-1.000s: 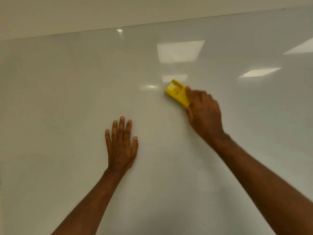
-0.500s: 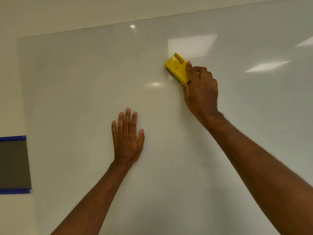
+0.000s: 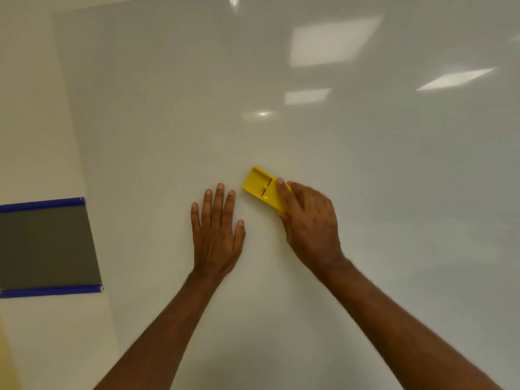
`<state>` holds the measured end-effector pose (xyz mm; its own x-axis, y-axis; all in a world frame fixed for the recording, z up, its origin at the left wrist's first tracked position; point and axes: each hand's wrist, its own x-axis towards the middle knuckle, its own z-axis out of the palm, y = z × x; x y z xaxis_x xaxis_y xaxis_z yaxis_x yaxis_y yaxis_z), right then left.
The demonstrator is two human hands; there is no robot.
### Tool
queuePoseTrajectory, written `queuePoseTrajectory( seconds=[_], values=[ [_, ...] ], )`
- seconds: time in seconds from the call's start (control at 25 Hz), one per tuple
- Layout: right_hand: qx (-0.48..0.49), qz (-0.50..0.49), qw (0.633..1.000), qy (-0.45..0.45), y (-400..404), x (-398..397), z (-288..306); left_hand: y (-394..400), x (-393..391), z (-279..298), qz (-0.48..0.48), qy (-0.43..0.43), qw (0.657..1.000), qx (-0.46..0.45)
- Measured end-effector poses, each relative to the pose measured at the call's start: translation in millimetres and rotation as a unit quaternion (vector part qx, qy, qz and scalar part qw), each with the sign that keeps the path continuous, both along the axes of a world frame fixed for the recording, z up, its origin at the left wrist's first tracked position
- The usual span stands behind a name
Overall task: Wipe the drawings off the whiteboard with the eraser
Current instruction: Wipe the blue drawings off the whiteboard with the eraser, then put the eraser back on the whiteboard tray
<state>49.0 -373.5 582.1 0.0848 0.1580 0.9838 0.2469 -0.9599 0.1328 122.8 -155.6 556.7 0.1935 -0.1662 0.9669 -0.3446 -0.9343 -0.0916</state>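
1. Two bare hands rest on the whiteboard (image 3: 365, 170). The right hand (image 3: 308, 223) is closed around the lower end of the yellow eraser (image 3: 260, 187), index finger laid along its top, pressing it against the board.
2. The left hand (image 3: 216, 235) lies flat and spread, palm on the board, just left of the eraser, holding nothing.
3. The glossy board reflects ceiling lights (image 3: 334, 42).
4. A grey panel (image 3: 45, 246) edged in blue hangs on the wall at left.

Bare forearms and hands (image 3: 216, 235), no sleeves visible
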Motion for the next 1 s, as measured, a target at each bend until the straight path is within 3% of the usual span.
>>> queuePoseTrajectory(
  seconds=[0.24,0.56,0.76,1.0],
  values=[
    [-0.009,0.013,0.999,0.044,25,-1,-112,29,-2,-77,0.006,0.031,0.999,0.003],
    [-0.020,0.020,0.984,0.174,22,-16,-266,30,-15,-178,-0.012,0.115,0.993,-0.015],
    [-0.044,0.013,0.974,0.223,11,-23,-328,38,-33,-239,-0.021,0.173,0.985,0.000],
    [-0.068,0.004,0.941,0.332,18,-43,-384,57,-74,-307,0.004,0.314,0.949,0.027]
  ],
)
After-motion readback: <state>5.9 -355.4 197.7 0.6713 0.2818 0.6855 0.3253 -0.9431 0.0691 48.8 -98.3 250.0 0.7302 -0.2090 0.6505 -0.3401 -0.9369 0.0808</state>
